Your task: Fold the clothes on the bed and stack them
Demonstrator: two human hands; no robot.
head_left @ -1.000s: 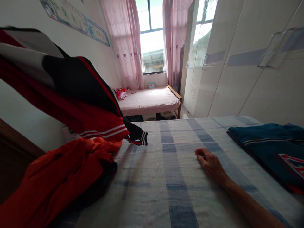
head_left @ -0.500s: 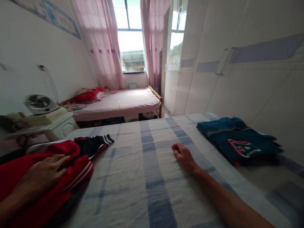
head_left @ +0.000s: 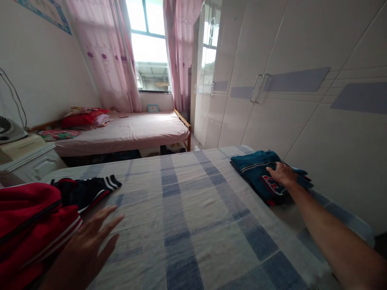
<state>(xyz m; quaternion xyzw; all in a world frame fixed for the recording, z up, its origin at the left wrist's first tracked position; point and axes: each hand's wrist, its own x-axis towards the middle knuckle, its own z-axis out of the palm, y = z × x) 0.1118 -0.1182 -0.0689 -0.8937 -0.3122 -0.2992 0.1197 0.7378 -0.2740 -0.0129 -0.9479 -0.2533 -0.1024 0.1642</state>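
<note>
At the right of the bed lies a folded dark teal garment (head_left: 255, 165) with a red-and-white letter patch, seemingly on top of darker folded cloth. My right hand (head_left: 283, 174) is over its right part, fingers extended and holding nothing; whether it touches the cloth is hard to tell. My left hand (head_left: 89, 243) is raised at the lower left, fingers spread, nothing in it. Beside and partly behind it, a red jacket (head_left: 30, 205) with white stripes and a dark zip lies loosely heaped. A navy sleeve (head_left: 87, 191) with a white-striped cuff sticks out from that heap.
The bed (head_left: 145, 225) has a white and blue checked sheet. Beyond it stands a second bed (head_left: 142, 129) with pink bedding and a red bundle (head_left: 84, 119). White wardrobe doors (head_left: 272, 121) line the right side. A fan (head_left: 10, 129) rests on a cabinet (head_left: 42, 165) at left.
My right hand has moved right from the bare sheet to the folded teal garment. My left hand has come off the red jacket and opened. The view has turned right.
</note>
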